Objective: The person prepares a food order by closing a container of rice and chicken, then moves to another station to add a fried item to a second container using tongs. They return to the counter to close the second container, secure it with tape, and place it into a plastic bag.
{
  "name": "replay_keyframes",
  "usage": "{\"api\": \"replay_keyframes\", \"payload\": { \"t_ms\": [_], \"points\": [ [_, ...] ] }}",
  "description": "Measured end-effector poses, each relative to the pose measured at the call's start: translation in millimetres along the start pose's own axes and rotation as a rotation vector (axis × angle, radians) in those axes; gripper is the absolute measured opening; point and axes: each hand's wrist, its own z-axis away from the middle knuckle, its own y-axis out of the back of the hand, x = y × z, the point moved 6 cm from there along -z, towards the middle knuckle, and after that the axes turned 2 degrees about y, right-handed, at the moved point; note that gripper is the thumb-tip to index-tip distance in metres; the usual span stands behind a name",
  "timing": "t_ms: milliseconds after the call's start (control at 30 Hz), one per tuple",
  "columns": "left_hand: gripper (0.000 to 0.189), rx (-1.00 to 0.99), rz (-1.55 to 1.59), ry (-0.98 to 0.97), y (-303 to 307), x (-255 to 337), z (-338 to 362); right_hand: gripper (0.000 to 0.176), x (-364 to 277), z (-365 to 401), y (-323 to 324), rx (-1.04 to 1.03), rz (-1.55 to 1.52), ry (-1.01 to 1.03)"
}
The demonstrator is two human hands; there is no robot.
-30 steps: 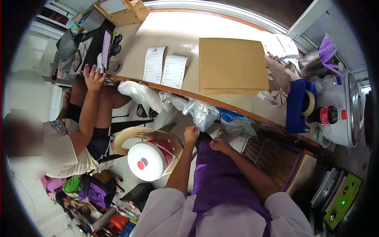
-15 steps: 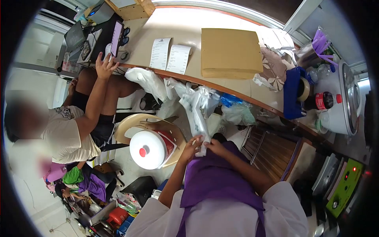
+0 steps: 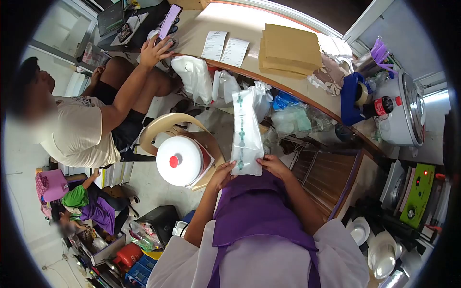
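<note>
A long white plastic bag [image 3: 247,137] with green print down its middle is stretched flat in front of my purple apron [image 3: 266,211]. My left hand [image 3: 223,175] pinches its near left corner, and my right hand [image 3: 272,166] grips the near right edge. The far end of the bag reaches up toward more white plastic bags [image 3: 261,93] hanging beneath the table edge. Left of my hands, a round container with a white lid [image 3: 177,161] and red knob sits on a beige plastic chair [image 3: 156,127].
On the table [image 3: 192,36] lie two receipts [image 3: 214,44] and brown paper bags [image 3: 290,50]. A blue tape dispenser [image 3: 352,98], cola bottle [image 3: 382,106] and white cooker [image 3: 396,122] stand right. A seated person's hand [image 3: 154,51] is near a phone [image 3: 169,21]. A green-panelled machine [image 3: 417,194] stands lower right.
The plastic bag has gone from bunched and narrow to spread flat, and my hands have moved a little apart with it. The camera view has shifted.
</note>
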Motion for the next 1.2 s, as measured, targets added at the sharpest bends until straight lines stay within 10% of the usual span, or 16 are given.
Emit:
{"api": "replay_keyframes", "payload": {
  "t_ms": [200,300,400,1033,1200],
  "points": [
    [0.022,-0.021,-0.183,-0.183,-4.4,8.0,17.6,0.034,-15.7,15.7,9.3,0.53,0.898,0.265],
    [0.022,0.011,-0.186,-0.224,-11.8,14.0,25.1,0.033,-77.3,77.9,-65.0,0.763,1.153,0.905],
    [0.023,0.01,-0.203,-0.267,-23.4,21.2,36.6,0.023,-86.4,105.7,-135.2,0.344,1.422,0.969],
    [0.024,0.026,-0.218,-0.259,-47.5,46.7,58.3,0.013,-52.5,72.4,-73.4,0.064,0.361,0.353],
    [0.044,0.527,-1.177,-0.769,15.5,53.7,39.2,0.01,-62.8,72.4,-68.3,0.038,0.354,0.534]
  ]
}}
